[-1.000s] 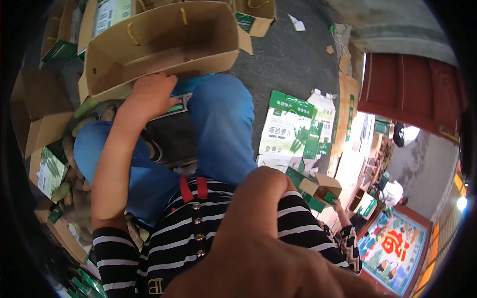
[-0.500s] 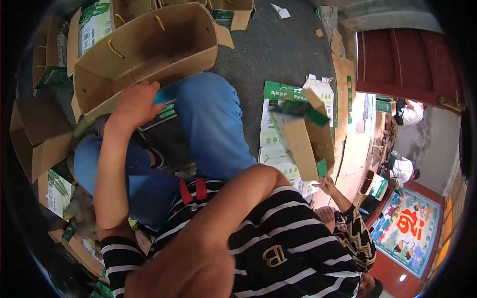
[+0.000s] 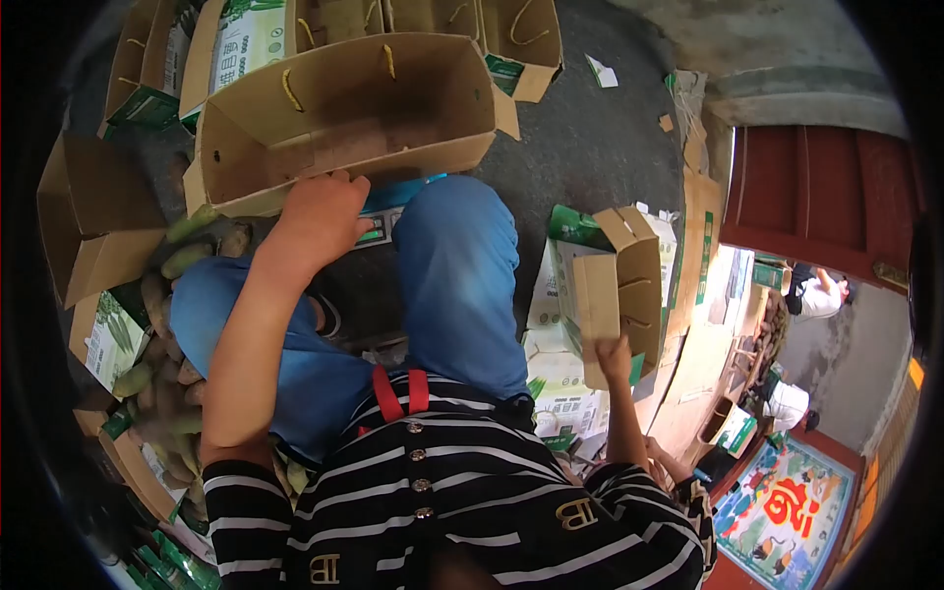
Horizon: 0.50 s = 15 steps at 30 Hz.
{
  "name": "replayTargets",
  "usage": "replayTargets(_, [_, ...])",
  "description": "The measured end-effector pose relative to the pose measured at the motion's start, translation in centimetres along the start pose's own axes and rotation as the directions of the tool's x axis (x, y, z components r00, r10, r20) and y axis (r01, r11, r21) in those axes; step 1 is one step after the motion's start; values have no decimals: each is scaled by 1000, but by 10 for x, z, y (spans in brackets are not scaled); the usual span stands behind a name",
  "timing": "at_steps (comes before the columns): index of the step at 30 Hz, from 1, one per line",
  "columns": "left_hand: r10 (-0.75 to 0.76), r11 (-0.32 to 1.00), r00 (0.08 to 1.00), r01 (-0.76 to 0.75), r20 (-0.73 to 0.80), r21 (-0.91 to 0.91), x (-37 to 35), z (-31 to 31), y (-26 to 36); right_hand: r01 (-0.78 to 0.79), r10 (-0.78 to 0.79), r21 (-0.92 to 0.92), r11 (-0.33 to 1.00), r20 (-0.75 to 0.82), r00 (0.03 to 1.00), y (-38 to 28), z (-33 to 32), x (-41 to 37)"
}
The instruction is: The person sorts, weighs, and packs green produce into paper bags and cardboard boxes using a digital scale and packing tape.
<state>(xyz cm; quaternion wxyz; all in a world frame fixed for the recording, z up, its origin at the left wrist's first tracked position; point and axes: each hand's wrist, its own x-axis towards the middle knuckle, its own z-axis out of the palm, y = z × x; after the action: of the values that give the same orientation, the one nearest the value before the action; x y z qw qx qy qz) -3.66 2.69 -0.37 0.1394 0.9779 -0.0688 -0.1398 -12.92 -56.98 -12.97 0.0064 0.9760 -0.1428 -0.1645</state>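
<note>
My left hand [image 3: 324,224] is closed over the near rim of a large open cardboard box [image 3: 344,118] with yellow cord handles. Its thumb lies near a digital scale [image 3: 377,230] with a lit green display, partly hidden by the box and my knee. To the right, my right hand [image 3: 612,362] grips the near edge of a smaller open carton [image 3: 590,295] with cord handles and green and white printing. Blur hides its exact finger placement. Green radishes [image 3: 187,260] lie in a pile by my left leg.
More open cartons [image 3: 428,18] line the far side, and another box [image 3: 103,211] stands at left. Flattened printed cardboard [image 3: 565,393] lies at right. A co-worker's hand [image 3: 669,460] is beside my right arm. Other people [image 3: 787,403] are beyond the red door [image 3: 806,187].
My right arm has swung from across my chest out to the right, onto the smaller carton. The co-worker's hand has drawn back from that carton. My left hand stays at the large box's rim.
</note>
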Motion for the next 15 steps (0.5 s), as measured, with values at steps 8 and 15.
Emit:
replayTargets(8, [-16,999,999,15,30,43,2,5,2,76,-28,165,983,-274,961,2,7,17])
replayTargets(15, [31,998,998,-33,-46,-48,7,1,5,361,-139,292,886,-575,806,-135,-62,158])
